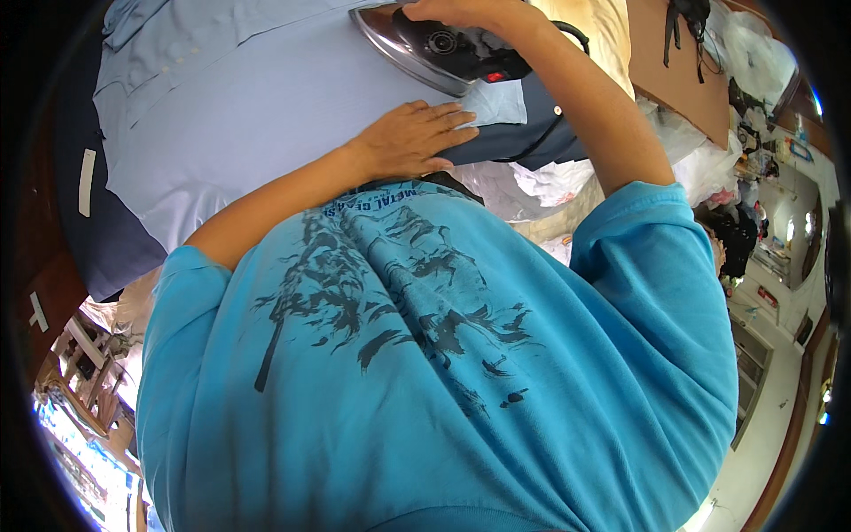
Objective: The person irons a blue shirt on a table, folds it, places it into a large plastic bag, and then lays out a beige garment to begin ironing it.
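Note:
A light blue garment [239, 106], which looks like a shirt, lies spread over dark cloth on the surface before me. My right hand [465, 12] is wrapped round the handle of a black clothes iron [434, 53], partly cut off by the top edge. The iron rests on the garment, with its silver soleplate edge showing. Just nearer to me, my left hand [417, 140] lies flat with fingers stretched out. Its fingertips touch the cloth close to the iron's heel, beside a loose pale blue flap [501, 102].
The iron's black cord [536, 142] bends down past the dark cloth [554, 124]. Clear plastic bags [541, 182] are heaped right of the work surface. A brown board [683, 75] stands at the upper right, with a black strapped item [687, 22] on it. Cluttered shelving lines the far right.

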Demonstrator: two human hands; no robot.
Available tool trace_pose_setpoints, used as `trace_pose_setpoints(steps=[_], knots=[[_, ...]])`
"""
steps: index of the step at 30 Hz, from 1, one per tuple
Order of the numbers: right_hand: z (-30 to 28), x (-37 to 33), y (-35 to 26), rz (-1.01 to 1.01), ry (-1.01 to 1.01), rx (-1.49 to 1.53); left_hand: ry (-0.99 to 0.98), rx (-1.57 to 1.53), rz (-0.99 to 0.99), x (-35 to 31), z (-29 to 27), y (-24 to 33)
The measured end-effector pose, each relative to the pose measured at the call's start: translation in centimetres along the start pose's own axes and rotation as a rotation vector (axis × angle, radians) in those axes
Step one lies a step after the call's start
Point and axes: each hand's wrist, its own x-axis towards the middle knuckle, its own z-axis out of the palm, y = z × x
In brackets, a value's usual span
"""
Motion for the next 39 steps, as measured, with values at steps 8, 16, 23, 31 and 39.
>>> trace_pose_setpoints(steps=[8, 16, 23, 31, 39], knots=[[-2.3, -3.2, 6.8, 0.155, 0.095, -0.009, -0.278, 0.171, -0.03, 0.0, 1.0, 0.4], [-1.0, -10.5, 6.1, 0.288, 0.003, 0.067, -0.274, 0.185, -0.017, -1.4, 2.0, 0.2], [-2.8, -6.8, 9.3, 0.351, 0.036, 0.286, -0.275, 0.074, 0.106, 0.1, 1.9, -1.0], [-1.5, 0.5, 1.4, 0.071, -0.123, 0.124, 0.115, 0.2, -0.483, -10.4, -8.9, -5.5], [1.2, 9.7, -13.9, -0.16, -0.192, 0.056, 0.637, 0.696, -1.216, -27.7, -20.2, -12.1]])
